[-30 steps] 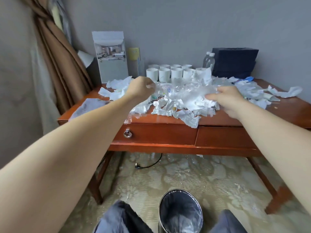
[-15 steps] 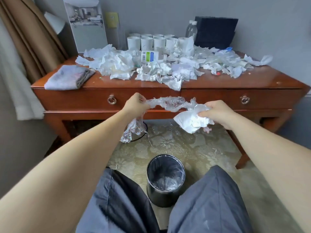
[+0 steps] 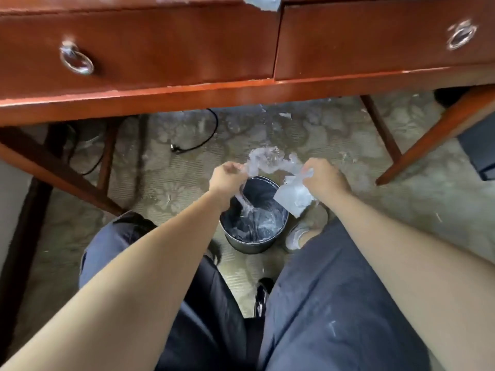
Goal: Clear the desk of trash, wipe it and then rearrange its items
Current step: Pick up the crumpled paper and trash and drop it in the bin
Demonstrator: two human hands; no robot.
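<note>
Two fists hang over the bin [image 3: 251, 246]: the left hand [image 3: 226, 180] pinches the clear plastic wrap [image 3: 267, 160], the right hand [image 3: 325, 180] clutches it plus a crumpled tissue [image 3: 293, 198], which overhangs the rim and could well land on the carpet [image 3: 166, 183].

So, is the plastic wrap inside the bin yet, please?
Partly: the plastic wrap dangles one end into the bin; the left hand and right hand hold the rest above it.

Grey-blue trousers [image 3: 334, 303], pale shoe [image 3: 296, 236]
</note>
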